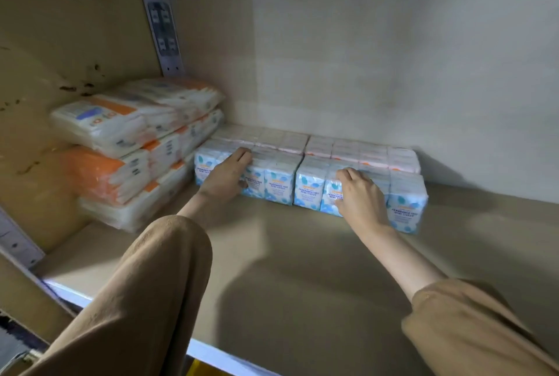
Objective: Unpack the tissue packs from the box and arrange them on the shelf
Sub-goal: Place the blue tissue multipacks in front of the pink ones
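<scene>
Two blue-and-white mini tissue multipacks stand side by side on the shelf (302, 269), in front of a back row of pink-tinted packs (348, 147). My left hand (228, 174) grips the left blue pack (272, 182), fingers over its top and palm on its front. My right hand (360, 194) holds the right blue pack (405, 203) the same way. Both packs rest on the shelf board. The box is out of view.
A stack of larger orange-and-white tissue packs (127, 149) fills the shelf's left corner beside a perforated metal upright (160, 12). The pale back wall (393, 58) stands right behind the pink packs. The shelf's white front edge (211, 354) runs below my brown sleeves.
</scene>
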### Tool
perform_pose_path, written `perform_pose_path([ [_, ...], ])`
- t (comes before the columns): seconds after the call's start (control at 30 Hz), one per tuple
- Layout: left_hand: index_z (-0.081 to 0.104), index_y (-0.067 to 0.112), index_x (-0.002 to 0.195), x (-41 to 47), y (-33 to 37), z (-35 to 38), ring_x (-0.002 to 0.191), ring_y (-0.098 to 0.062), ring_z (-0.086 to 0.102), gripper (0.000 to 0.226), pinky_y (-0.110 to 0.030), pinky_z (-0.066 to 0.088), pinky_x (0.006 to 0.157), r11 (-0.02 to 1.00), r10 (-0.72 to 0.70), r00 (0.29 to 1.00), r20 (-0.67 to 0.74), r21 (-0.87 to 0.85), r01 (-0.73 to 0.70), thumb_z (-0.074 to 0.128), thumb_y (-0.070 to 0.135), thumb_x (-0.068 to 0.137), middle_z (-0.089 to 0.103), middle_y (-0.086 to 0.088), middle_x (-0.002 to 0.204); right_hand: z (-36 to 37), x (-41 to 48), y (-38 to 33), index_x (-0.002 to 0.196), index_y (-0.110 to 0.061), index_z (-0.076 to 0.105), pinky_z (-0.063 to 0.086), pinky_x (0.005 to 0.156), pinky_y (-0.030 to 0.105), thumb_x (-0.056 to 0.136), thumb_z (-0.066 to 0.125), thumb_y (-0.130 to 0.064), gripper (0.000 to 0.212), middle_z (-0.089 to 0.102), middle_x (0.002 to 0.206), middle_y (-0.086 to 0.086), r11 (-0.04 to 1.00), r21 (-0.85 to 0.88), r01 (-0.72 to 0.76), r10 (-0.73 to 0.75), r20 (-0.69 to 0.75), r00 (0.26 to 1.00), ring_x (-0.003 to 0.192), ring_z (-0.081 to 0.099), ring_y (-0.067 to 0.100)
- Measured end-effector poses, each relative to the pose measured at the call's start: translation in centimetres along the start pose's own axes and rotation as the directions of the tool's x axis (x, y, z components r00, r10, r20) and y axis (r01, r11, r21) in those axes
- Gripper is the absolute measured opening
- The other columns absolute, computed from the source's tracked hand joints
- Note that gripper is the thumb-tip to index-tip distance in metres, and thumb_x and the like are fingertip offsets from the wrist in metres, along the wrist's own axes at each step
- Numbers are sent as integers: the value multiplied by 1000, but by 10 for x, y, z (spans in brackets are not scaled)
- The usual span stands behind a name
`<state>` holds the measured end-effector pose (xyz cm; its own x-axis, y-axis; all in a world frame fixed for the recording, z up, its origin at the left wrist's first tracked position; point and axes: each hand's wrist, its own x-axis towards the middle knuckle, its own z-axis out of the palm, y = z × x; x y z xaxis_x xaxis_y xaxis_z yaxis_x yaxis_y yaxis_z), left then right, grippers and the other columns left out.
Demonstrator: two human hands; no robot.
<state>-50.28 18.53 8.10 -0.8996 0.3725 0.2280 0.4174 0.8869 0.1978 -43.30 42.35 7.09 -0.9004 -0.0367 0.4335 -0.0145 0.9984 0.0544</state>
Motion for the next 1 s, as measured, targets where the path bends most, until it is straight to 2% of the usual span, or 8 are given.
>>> perform_pose_path([
  [0.1,45,-4,117,-1,2,-1,118,-31,49,44,-39,44,86,1000,-10,1000,7,10,10,65,-5,77,40,-14,136,-4,-1,-1,61,-12,63,44,37,14,10,89,-7,57,66,57,-1,1000,-22,11,-12,-33,999,49,64,15],
  [0.17,43,-2,121,-2,6,-5,120,-32,48,47,-39,44,89,999,-23,999,26,41,22,64,-4,79,37,-13,140,-13,-4,-3,79,-6,65,52,54,20,38,87,-3,47,70,78,6,999,19,-26,25,25,999,71,68,20],
  [0.23,42,-1,124,0,11,-12,119,-34,49,50,-41,44,88,995,-50,996,70,87,43,63,-4,79,37,-13,140,-20,1,-1,106,-2,55,49,82,31,73,66,2,35,62,111,12,997,65,-36,28,124,992,105,58,27],
  [0.3,43,1,125,1,16,-22,117,-36,51,48,-43,45,89,990,-81,990,114,127,66,62,-1,81,40,-14,137,-28,6,3,113,-2,51,45,89,36,82,61,-6,33,55,122,11,993,110,-39,15,208,978,116,50,28],
  [0.5,44,10,134,-24,24,-57,125,-29,49,47,-36,44,101,986,-134,988,71,113,126,57,11,89,42,-9,143,-59,4,-3,111,-2,60,44,91,36,85,61,-14,29,59,122,15,973,225,-45,-11,244,970,112,54,31],
  [0.67,54,15,128,-106,23,-76,125,-24,51,40,-32,41,101,978,-196,979,64,86,190,59,21,89,52,-6,137,-74,-29,-54,106,-4,64,42,87,29,81,62,-12,26,65,115,13,893,442,85,-210,243,947,108,57,28],
  [0.87,58,10,120,-254,5,-79,116,-25,56,32,-32,45,92,938,-347,919,184,57,343,58,22,90,59,-6,124,-94,-88,-147,101,-7,68,44,83,28,79,67,-17,24,70,103,11,701,647,301,-569,253,782,90,60,21],
  [1.0,60,14,116,-352,-13,-69,111,-23,59,28,-32,48,85,859,-510,824,247,96,502,56,25,90,61,-4,120,-92,-138,-214,102,-10,67,44,82,28,80,66,-20,25,69,102,7,591,708,386,-743,292,602,84,55,15],
])
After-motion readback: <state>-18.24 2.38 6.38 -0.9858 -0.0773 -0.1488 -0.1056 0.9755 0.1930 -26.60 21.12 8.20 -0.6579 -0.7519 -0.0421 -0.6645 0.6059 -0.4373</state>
